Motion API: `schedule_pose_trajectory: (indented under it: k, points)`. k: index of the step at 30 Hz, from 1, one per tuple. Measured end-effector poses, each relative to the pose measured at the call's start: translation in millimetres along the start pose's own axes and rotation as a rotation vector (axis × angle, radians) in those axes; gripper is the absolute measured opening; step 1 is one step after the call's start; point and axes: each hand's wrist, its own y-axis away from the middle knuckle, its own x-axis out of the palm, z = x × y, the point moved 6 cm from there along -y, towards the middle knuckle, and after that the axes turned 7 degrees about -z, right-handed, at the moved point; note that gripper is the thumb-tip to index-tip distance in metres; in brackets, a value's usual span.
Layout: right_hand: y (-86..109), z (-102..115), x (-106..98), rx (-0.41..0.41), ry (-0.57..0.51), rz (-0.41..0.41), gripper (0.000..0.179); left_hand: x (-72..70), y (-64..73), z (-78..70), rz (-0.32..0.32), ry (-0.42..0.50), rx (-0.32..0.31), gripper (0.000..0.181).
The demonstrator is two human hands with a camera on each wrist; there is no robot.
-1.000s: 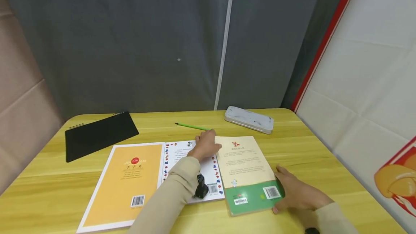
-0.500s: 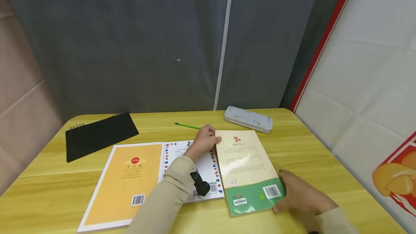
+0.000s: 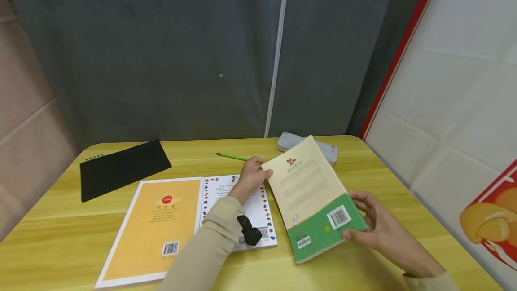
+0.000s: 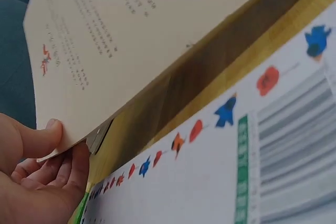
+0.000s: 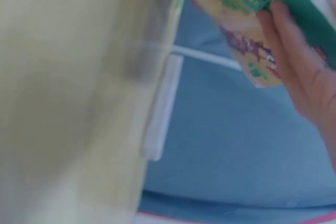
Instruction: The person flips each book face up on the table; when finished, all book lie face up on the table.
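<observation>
A book [image 3: 313, 187] with a cream and green back cover is tilted up off the table, its barcode facing me. My left hand [image 3: 251, 178] pinches its upper left corner; in the left wrist view the thumb [image 4: 44, 137] lies on the cover and the fingers curl underneath. At the lower right edge my right hand [image 3: 383, 232] grips the book, thumb on the green band. The right wrist view shows those fingers [image 5: 294, 45] against the colourful underside. Left of it lies a white book [image 3: 258, 212] with a patterned border, partly hidden by my left forearm.
An orange book [image 3: 137, 237] lies flat beside the white one. Further back are a black spiral notebook [image 3: 125, 169] and a green pencil [image 3: 232, 156]. The pale pencil case [image 3: 286, 140], partly covered by the raised book, rests near the grey curtain [image 3: 181, 57].
The cream and green book has been lifted from the table and turned slightly clockwise. My right hand has risen with it, while the left keeps to its upper left corner.
</observation>
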Motion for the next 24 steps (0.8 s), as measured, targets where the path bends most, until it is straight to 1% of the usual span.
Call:
schedule_pose_trajectory:
  k: [2,4,6,7,9,13,15,17,20,22,24]
  points:
    - [2.2,9.9,3.2,-0.053,-0.003,-0.005,0.082,2.2,1.6,-1.1,-0.02,0.0,0.013,0.028]
    - [4.7,20.7,7.1,-0.126,0.008,-0.012,0.079,5.9,4.1,-2.2,-0.034,0.02,0.024,0.027]
    - [7.5,31.9,11.4,-0.181,0.043,-0.033,0.075,11.0,7.9,-4.5,-0.037,0.056,0.027,0.027]
    - [9.1,38.1,13.9,-0.222,0.072,-0.046,0.072,14.4,10.0,-5.6,-0.031,0.067,0.03,0.027]
    - [12.2,50.2,18.6,-0.297,0.141,-0.08,0.068,22.7,13.4,-9.5,0.003,0.068,0.046,0.025]
    - [18.2,67.3,28.9,-0.432,0.285,-0.144,0.066,39.7,18.2,-20.2,0.135,0.004,0.112,0.025]
    - [20.3,72.4,34.4,-0.532,0.379,-0.164,0.068,43.6,19.0,-25.2,0.181,-0.024,0.146,0.029]
    - [21.5,73.9,40.4,-0.622,0.507,-0.181,0.073,42.6,19.2,-29.2,0.196,-0.024,0.162,0.038]
    - [20.9,72.3,50.6,-0.734,0.696,-0.198,0.077,35.0,16.7,-31.6,0.189,0.038,0.16,0.051]
    - [19.4,68.1,58.3,-0.752,0.798,-0.183,0.078,29.3,14.4,-31.8,0.19,0.098,0.153,0.049]
    - [18.5,63.7,65.8,-0.754,0.869,-0.161,0.075,24.7,12.0,-30.7,0.199,0.158,0.128,0.039]
